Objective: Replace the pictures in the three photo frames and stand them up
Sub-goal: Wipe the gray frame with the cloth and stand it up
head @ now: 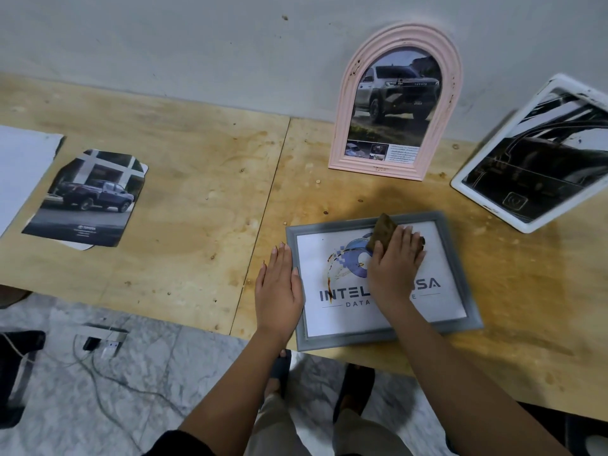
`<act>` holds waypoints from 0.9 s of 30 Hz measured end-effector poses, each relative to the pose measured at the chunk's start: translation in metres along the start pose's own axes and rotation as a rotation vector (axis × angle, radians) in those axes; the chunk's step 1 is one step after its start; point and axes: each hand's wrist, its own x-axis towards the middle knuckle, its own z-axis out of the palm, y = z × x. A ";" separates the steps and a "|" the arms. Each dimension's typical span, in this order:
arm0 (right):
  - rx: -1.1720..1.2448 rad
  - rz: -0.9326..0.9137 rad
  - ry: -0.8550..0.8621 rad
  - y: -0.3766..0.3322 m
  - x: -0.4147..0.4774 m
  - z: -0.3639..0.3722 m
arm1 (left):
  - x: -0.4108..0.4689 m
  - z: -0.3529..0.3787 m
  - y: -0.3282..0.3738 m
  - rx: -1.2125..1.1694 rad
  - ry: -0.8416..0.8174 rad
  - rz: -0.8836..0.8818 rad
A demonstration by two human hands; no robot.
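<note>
head view — grey frame [345, 340], likely light, stiff, glass-fronted: left hand [278, 287] flat on its rim, right hand [393, 264] over brown pad [381, 230], grip unclear — lift by rims.

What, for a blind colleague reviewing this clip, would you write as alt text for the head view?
A person's right hand presses a brown pad onto a grey frame lying flat on a plywood table, the left hand resting flat on its left edge. Behind, a pink arched frame stands by the wall and a white frame tilts beside it.
</note>
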 end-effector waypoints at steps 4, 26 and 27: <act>-0.032 -0.085 -0.077 -0.019 -0.007 0.012 | 0.000 0.001 -0.002 0.020 -0.011 -0.004; 0.220 -0.700 -0.319 -0.026 -0.039 0.024 | -0.001 0.001 -0.002 0.019 0.007 -0.002; 0.237 -0.729 -0.361 -0.018 -0.039 0.019 | -0.001 0.001 -0.002 0.011 0.008 -0.009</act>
